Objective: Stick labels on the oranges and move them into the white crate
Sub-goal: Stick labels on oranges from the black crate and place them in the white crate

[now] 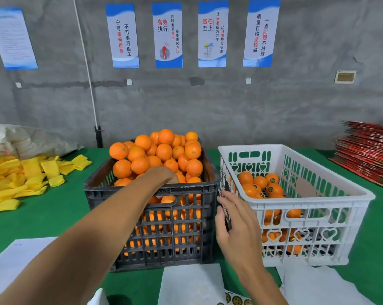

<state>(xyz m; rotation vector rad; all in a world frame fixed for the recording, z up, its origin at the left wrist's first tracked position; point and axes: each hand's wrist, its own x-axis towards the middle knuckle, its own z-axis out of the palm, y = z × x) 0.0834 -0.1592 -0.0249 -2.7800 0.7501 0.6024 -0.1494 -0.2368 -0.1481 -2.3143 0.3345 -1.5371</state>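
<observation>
A black crate [155, 234] stands heaped with unlabelled oranges [164, 150]. My left hand [164, 176] reaches over its front rim and dips among the oranges, its fingers hidden. To the right, the white crate [307, 201] holds several oranges [261, 183] with round dark labels on them. My right hand [234, 219] is at the white crate's left wall with its fingers fairly straight, touching a dark label sheet [224, 192] that hangs there between the two crates.
On the green table [54, 210], white backing papers [190, 282] and a strip of round stickers [236, 301] lie at the front edge. Yellow foam sleeves [21, 179] are piled left. Red flat cartons [371, 150] are stacked at far right.
</observation>
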